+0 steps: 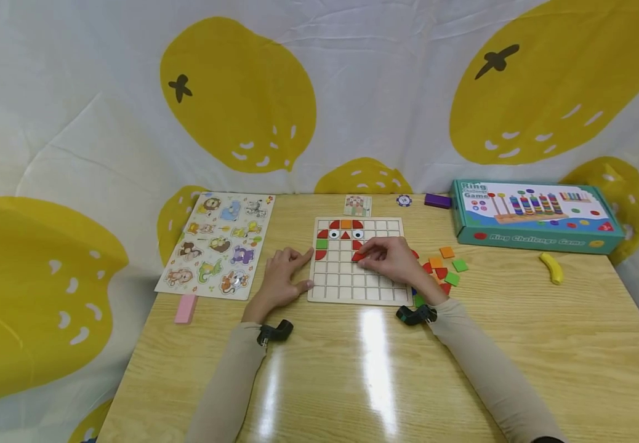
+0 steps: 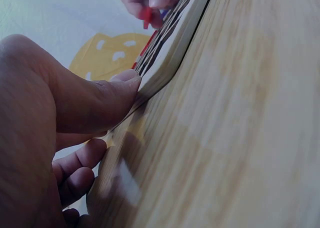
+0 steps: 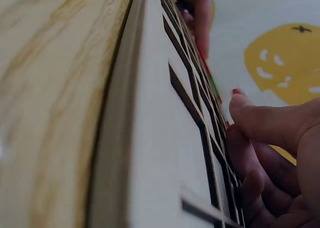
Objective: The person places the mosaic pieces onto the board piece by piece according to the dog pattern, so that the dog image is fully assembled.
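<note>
A wooden grid board (image 1: 361,294) lies on the table, with red, green and orange tiles and two eye tiles in its upper left and middle squares. My left hand (image 1: 282,280) rests at the board's left edge, thumb and forefinger spread and touching it; the thumb (image 2: 107,100) shows against the rim in the left wrist view. Over the board, my right hand (image 1: 390,259) pinches a red curved tile (image 1: 357,256) between thumb and fingertips. In the right wrist view only a sliver of that red tile (image 3: 238,91) shows above the thumb.
Loose coloured tiles, among them a green tile (image 1: 460,265), lie right of the board. Behind it are a pattern card (image 1: 357,205), a poker chip (image 1: 404,200) and a purple block (image 1: 438,200). An animal puzzle (image 1: 214,246), pink block (image 1: 185,309), game box (image 1: 538,215) and toy banana (image 1: 552,268) surround it.
</note>
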Available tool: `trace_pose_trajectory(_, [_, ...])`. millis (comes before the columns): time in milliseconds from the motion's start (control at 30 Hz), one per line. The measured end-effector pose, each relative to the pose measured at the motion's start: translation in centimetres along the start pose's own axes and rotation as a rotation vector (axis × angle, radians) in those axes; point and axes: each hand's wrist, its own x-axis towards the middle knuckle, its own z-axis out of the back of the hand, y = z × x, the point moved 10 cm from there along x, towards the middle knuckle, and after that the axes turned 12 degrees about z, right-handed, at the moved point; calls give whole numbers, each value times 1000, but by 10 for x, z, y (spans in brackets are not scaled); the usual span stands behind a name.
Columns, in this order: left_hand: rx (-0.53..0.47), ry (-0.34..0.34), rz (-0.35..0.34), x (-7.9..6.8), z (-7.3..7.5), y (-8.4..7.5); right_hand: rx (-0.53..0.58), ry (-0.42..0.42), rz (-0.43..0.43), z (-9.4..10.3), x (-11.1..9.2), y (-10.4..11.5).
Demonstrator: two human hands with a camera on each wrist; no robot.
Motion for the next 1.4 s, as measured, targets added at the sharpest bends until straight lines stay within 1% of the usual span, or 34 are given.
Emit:
trace_pose_trajectory(100, [0,3,5,0,0,1,-68,11,23,-2,2,5])
trace_pose_trajectory(333, [-1,7,4,0,0,1,-174,31,71,-6,6,17])
trace_pose_trajectory(500, [4,0,-3,0,0,0,-282,-2,89,-2,8,22])
trace_pose_trajectory(567, [1,-1,-3,0,0,0,-305,-21,88,0,8,21])
trace_pose_trajectory(667, [-5,4,-2,0,0,1,-313,-37,84,2,8,18])
trace_pose_trajectory(967, [-13,3,-2,1,0,2,-276,-33,58,0,9,14])
trace_pose_trajectory(1033, [-16,0,-1,2,-1,1,-262,-42,70,2,8,15])
trace_pose_trajectory(1133, [-2,3,-2,2,-3,0,-252,-61,78,16,3,15])
trace_pose_trajectory(1233, [3,12,4,2,-3,-1,-279,-83,40,43,-6,12])
trace_pose_trajectory(1333, [-8,22,22,1,-2,-1,-370,-67,-72,72,-19,1])
trace_pose_trajectory(1400, [-10,26,38,0,-1,1,-413,-23,-153,84,-28,-9])
